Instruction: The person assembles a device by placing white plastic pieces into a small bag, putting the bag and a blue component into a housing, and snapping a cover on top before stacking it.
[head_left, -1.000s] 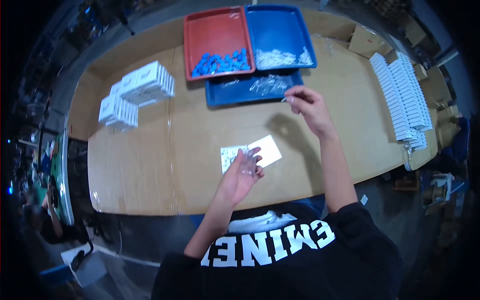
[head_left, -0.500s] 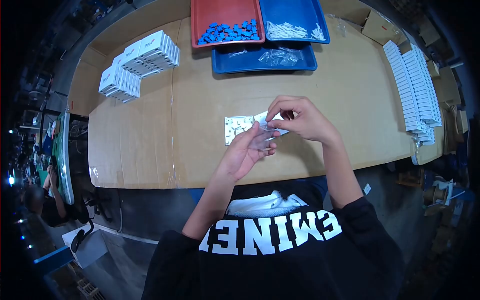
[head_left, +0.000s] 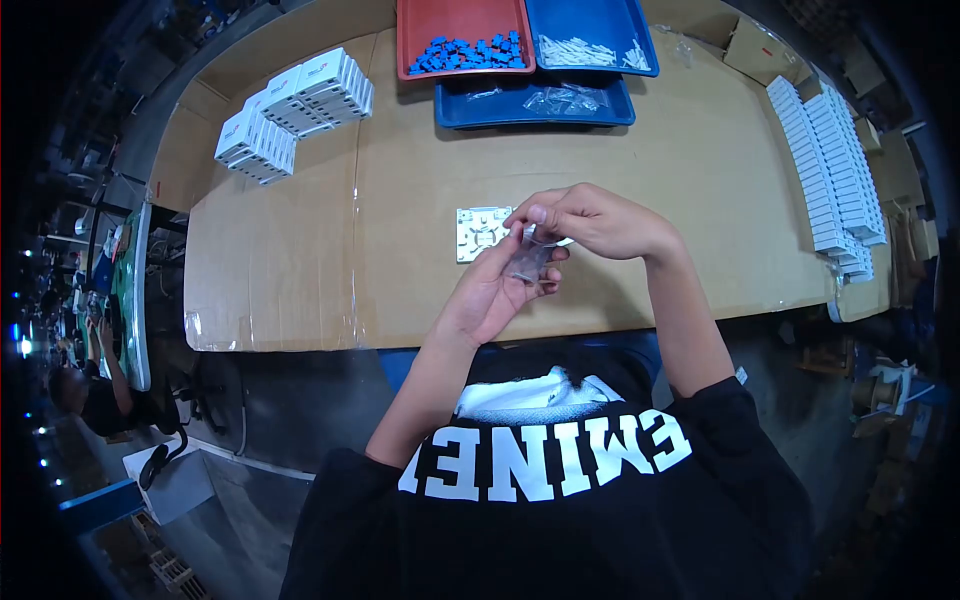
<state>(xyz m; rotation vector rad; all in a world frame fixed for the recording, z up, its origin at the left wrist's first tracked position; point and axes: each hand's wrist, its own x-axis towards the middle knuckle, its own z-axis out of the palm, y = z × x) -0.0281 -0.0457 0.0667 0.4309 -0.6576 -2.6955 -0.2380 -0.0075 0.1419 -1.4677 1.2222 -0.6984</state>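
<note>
Two hands at a small clear bag [head_left: 530, 262] over the middle of the surface [head_left: 280, 270].
White stacks [head_left: 290, 100] stand toward the far left corner; a white molded plate [head_left: 478, 240] lies mid-surface; the left hand [head_left: 490, 300] has thumb and fingers closed on the bag; the right hand [head_left: 610, 225] has its fingertips together at the bag's top, their grip unclear.

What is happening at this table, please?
A person holds a small clear plastic bag in the left hand, while the right hand pinches at its top. A white plastic part lies on the table just beyond the hands. Farther back are a red tray of blue pieces and a blue tray of white pieces. White stacks stand at both sides.
</note>
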